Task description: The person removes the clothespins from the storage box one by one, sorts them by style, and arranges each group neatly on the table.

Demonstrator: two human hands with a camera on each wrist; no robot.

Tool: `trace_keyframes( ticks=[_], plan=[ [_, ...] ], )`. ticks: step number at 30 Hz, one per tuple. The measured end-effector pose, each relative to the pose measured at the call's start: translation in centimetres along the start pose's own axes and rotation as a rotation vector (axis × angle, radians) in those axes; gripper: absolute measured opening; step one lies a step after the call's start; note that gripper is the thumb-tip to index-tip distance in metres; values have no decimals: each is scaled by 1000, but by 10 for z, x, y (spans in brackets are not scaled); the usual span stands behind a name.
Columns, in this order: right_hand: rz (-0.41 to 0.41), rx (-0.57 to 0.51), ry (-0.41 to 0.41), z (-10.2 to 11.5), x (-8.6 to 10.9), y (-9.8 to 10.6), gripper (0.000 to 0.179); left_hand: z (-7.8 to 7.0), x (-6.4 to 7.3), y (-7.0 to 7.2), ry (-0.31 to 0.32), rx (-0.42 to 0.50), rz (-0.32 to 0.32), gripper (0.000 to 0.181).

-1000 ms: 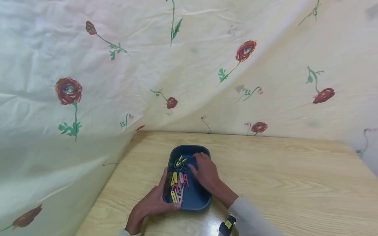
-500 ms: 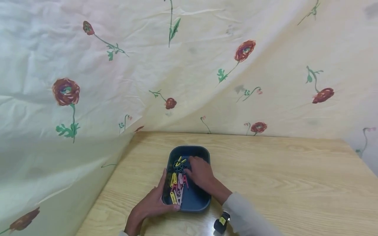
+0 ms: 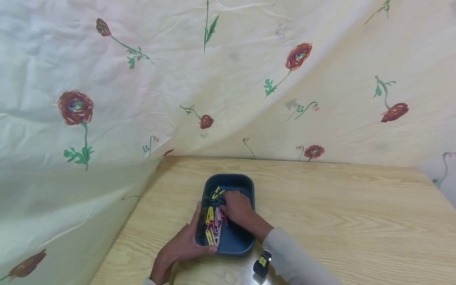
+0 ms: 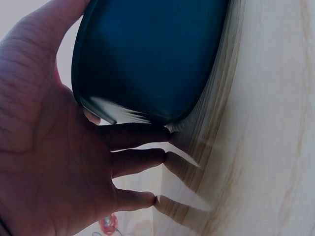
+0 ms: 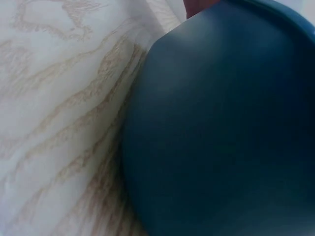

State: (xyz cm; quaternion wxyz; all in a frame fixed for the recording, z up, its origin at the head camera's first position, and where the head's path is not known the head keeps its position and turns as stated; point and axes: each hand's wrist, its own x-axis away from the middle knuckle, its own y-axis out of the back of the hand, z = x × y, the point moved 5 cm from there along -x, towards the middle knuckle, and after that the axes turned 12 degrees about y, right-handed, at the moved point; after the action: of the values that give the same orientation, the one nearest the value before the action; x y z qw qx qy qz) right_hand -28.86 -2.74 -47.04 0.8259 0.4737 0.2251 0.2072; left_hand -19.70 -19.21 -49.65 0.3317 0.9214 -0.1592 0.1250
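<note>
A dark blue tray (image 3: 235,241) stands on the table and holds several clothespins. Yellow clothespins (image 3: 209,215), a lilac one (image 3: 218,213) and a partly hidden red one lie along its left side. Farther back, a yellow clip (image 3: 215,194) sits by a dark green, ring-like piece (image 3: 213,200). My left hand (image 3: 187,241) braces the tray's near left corner, thumb along the near rim; in the left wrist view its fingers (image 4: 135,164) are straight. My right hand (image 3: 238,205) reaches inside with bent fingers beside the yellow clip; I cannot tell whether it pinches anything.
The wooden table (image 3: 338,209) extends far to the right of the tray. A flowered cloth (image 3: 249,79) hangs along the back and left edges. A small black and yellow device (image 3: 262,263) shows beside the right forearm.
My right hand has moved left within the tray toward the yellow clip and clothespins, its fingers bending more. The left hand stays at the tray's corner.
</note>
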Motion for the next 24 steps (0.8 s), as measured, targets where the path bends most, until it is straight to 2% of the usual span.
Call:
trace_keyframes(
  ticks=[18,24],
  plan=[
    [36,-3,-19,1,-4,-6,18,4,-2,0,34,7,-1,129],
    [35,27,-24,0,-5,-9,23,7,-3,-1,9,4,-11,129]
  ],
)
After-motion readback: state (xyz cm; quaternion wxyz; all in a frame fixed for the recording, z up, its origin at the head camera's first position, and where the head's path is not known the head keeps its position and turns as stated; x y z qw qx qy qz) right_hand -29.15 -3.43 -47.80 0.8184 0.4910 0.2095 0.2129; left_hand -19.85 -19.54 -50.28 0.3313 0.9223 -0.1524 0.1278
